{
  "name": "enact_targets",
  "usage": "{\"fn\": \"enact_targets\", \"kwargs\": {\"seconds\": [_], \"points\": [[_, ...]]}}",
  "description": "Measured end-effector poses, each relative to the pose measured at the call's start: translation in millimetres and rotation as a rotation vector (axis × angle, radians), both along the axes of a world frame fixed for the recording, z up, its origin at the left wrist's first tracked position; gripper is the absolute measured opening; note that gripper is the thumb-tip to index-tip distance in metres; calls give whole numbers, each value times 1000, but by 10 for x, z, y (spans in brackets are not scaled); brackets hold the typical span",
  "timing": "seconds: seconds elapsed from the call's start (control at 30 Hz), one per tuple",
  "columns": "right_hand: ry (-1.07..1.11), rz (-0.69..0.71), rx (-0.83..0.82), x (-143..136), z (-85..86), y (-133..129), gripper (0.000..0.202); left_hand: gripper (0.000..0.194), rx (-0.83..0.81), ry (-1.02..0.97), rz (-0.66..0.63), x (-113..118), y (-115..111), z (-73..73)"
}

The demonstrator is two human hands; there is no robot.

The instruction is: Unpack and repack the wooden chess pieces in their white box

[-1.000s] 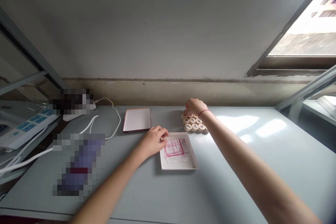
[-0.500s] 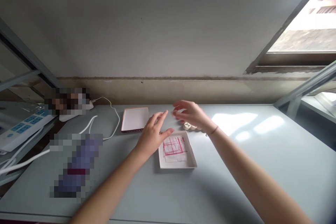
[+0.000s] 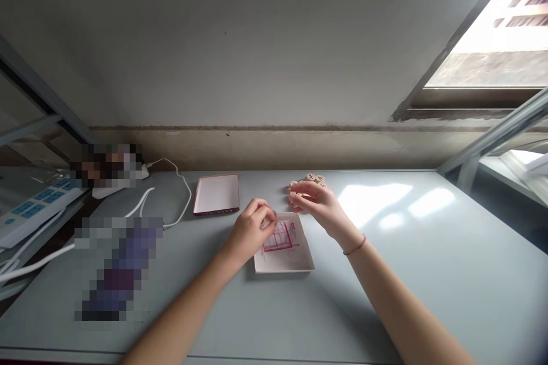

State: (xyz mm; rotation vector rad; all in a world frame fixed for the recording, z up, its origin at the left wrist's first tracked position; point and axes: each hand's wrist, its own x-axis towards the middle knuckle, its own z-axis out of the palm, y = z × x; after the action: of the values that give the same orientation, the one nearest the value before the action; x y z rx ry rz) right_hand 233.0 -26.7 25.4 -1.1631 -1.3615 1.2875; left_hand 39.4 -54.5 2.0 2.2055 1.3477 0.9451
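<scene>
A shallow white box [image 3: 305,259] lies on the desk, with a sheet marked in red lines [image 3: 278,238] inside it. Over the box's upper left corner my left hand [image 3: 252,225] is closed, its fingertips pinched round something small that I cannot make out. Several round wooden pieces with characters [image 3: 314,178] lie together behind the box. My right hand [image 3: 319,205] reaches over the near side of these pieces, with thumb and fingers curled toward each other. A small pale thing shows at its fingertips, probably a round piece.
A second shallow box part [image 3: 217,194] lies at the back left of the desk [image 3: 240,319]. White cables [image 3: 188,197], a power strip [image 3: 40,203] and a blurred purple object [image 3: 128,265] are at the left. A wall stands behind the desk.
My left hand has closed its fingers, which were spread. My right hand has moved slightly nearer and right, and more of the round pieces shows behind it.
</scene>
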Motion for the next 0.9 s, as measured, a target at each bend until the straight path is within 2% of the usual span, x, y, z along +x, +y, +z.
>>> {"fn": "enact_targets", "kwargs": {"seconds": [0.1, 0.17, 0.33, 0.47, 0.6, 0.73, 0.9], "points": [[-50, -10, 31, 9, -10, -9, 39, 8, 33, 172, -25, 39, -12, -53], [-130, 36, 80, -6, -20, -25, 32, 9, 56, 284, -31, 48, -16, -67], [-468, 141, 298, -99, -59, -107, 17, 3, 61, 393, -30, -21, -17, -3], [-777, 212, 528, -202, -120, -174, 7, 20, -16, 392, -58, -130, 13, 62], [-937, 268, 701, -262, -188, -194, 6, 36, -90, 343, -75, -200, 50, 63], [-1040, 256, 756, -277, -241, -179, 7, 41, -127, 324, -100, -219, 73, 32], [-1085, 244, 777, -306, -287, -181, 7, 32, -127, 297, -113, -235, 90, -4]]}}
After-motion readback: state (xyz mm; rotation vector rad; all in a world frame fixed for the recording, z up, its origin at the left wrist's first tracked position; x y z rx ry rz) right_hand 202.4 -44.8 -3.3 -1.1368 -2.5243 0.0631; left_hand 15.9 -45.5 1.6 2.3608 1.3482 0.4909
